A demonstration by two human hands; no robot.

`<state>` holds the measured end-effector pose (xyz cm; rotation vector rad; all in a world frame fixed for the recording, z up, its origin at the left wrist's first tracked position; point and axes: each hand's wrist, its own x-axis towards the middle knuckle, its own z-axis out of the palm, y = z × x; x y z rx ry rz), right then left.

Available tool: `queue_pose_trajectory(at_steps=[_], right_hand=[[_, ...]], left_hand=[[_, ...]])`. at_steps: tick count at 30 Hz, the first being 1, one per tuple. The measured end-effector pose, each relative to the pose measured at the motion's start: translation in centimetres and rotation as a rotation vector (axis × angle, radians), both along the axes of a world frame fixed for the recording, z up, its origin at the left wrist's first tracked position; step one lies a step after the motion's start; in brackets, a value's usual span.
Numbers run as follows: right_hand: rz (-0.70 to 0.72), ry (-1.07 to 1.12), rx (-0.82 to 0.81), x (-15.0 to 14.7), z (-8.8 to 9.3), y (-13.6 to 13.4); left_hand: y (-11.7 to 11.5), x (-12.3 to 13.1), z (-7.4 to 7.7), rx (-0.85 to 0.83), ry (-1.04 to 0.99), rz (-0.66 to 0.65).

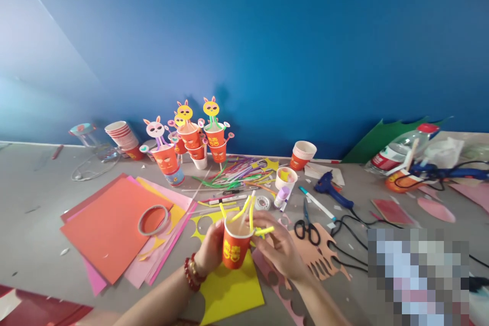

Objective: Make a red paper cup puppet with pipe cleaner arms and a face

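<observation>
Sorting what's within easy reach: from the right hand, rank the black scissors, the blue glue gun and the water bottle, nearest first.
From the right hand:
1. Black scissors, on the table just to its right.
2. Blue glue gun, farther back and right, past the scissors.
3. Water bottle, lying far right near the blue wall.

A stack of coloured paper (114,226) lies at left with a tape ring (153,219) on it. Finished bunny cups (189,137) stand by the blue wall (244,51), loose straws (237,173) in front of them. Scissors (306,226) lie near a blue glue gun (331,191). A bottle (401,153) lies at right.
</observation>
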<state>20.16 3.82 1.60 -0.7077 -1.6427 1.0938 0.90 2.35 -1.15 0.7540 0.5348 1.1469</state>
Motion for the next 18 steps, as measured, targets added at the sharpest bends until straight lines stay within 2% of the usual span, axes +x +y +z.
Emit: queue_pose_trajectory(at_steps=[6, 8, 10, 13, 15, 18], right_hand=[[0.014, -0.066, 0.076, 0.5, 0.6, 0.1], [0.033, -0.031, 0.008, 0.6, 1.0, 0.2], [0.002, 0.027, -0.133, 0.6, 1.1, 0.4], [-0.174, 0.115, -0.323, 0.8, 0.8, 0.9], [-0.247, 0.148, -0.366, 0.9, 0.5, 1.2], [-0.197, 0.130, -0.343, 0.9, 0.0, 1.3]], left_hand=[[-0.9, -0.3, -0.5, 0.120, 0.075, -0.032], [-1.0, -0.4, -0.2, 0.121, 0.086, -0.055], [-1.0, -0.4, 0.3, 0.132, 0.089, -0.091], [-1.0, -0.5, 0.4, 0.165, 0.091, -0.123], [-1.1, -0.6, 0.0, 0.194, 0.091, -0.127], [-1.2, -0.7, -1.1, 0.226, 0.099, -0.093]])
